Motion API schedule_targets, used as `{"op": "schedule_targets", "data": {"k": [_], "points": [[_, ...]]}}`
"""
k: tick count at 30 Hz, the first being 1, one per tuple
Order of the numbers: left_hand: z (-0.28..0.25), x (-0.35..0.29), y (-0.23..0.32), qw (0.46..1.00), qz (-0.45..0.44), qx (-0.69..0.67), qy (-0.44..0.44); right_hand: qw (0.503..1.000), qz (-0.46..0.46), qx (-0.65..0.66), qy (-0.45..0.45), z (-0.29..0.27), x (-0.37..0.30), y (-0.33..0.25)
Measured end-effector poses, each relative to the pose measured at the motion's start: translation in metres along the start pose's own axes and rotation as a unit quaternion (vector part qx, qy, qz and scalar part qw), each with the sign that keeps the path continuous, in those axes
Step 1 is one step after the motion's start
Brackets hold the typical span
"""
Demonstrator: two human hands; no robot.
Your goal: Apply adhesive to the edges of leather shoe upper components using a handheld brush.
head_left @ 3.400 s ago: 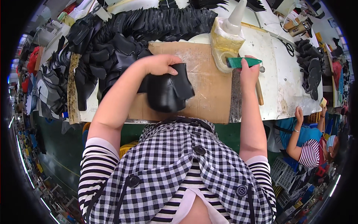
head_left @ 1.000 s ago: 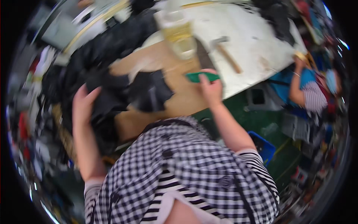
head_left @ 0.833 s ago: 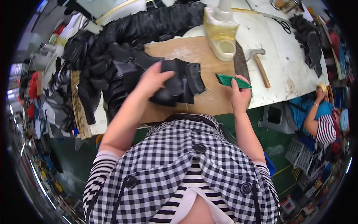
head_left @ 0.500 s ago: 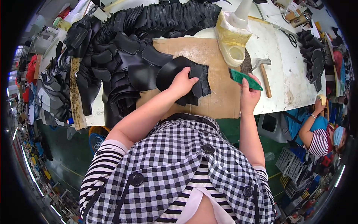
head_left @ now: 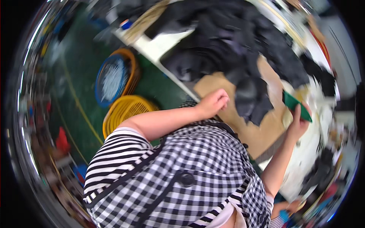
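Green tool point(head_left: 294, 103) in the right hand point(head_left: 299, 121), black piece point(head_left: 249, 97) on the cardboard

The right hand has its fingers and thumb clamped on the tool, which slants across the grip with its darker end toward the upper left. Hand and tool are off to the right of the piece, near the right edge of the cardboard point(head_left: 268, 132). The left hand point(head_left: 213, 103) is at the cardboard's left side, close to the apron point(head_left: 190, 155), its fingers curled in toward the thumb; I cannot tell whether anything is pinched there. Its forearm crosses level in front of the body.

Between the two hands, the piece lies on the cardboard, dark and rounded with a ragged lower edge. Just above it spreads the pile point(head_left: 224, 41) of other black pieces; with this much blur, it is hard to say where the piece ends and the pile begins. A pale, yellowish container point(head_left: 303, 91) seems to stand just beyond the tool, though its outline is smeared.

White table point(head_left: 165, 47) shows left of the pile, with a tan strip point(head_left: 148, 21) along that end. On the green floor point(head_left: 81, 117) to the left are a blue basket point(head_left: 100, 90) with whitish stuff inside, an orange basket point(head_left: 133, 66) touching it, and a yellow basket point(head_left: 123, 111) nearer the body. At the lower right, part of another person's arm point(head_left: 281, 208) shows.
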State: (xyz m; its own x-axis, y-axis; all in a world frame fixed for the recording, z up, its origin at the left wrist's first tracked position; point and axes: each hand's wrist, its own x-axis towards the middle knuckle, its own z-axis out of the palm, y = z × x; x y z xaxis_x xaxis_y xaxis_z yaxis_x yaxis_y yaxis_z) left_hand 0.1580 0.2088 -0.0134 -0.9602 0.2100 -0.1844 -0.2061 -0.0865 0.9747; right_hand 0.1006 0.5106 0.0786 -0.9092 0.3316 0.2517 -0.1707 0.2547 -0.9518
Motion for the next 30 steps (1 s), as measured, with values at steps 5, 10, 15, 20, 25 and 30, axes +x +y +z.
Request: {"op": "schedule_targets", "data": {"k": [5,10,15,20,25,30], "points": [[-0.041,-0.070,-0.018,0.988,-0.003,0.028,0.151,0.993,0.025,0.079,-0.085,0.079,0.003,-0.010],[-0.061,-0.124,-0.049,0.968,-0.032,0.060,0.242,0.965,0.102,0.130,-0.202,0.146,-0.014,-0.015],[-0.075,-0.175,-0.071,0.968,-0.051,0.022,0.244,0.941,0.099,0.129,-0.298,0.209,-0.045,-0.041],[-0.100,-0.213,-0.089,0.980,-0.093,0.026,0.175,0.939,0.057,0.136,-0.310,0.251,-0.091,-0.087],[-0.126,-0.248,-0.077,0.989,-0.080,0.048,0.112,0.912,0.180,0.197,-0.312,0.252,-0.117,-0.079],[-0.145,-0.271,-0.084,0.996,-0.058,0.031,0.068,0.825,0.304,0.321,-0.353,0.241,-0.100,-0.051]]}}
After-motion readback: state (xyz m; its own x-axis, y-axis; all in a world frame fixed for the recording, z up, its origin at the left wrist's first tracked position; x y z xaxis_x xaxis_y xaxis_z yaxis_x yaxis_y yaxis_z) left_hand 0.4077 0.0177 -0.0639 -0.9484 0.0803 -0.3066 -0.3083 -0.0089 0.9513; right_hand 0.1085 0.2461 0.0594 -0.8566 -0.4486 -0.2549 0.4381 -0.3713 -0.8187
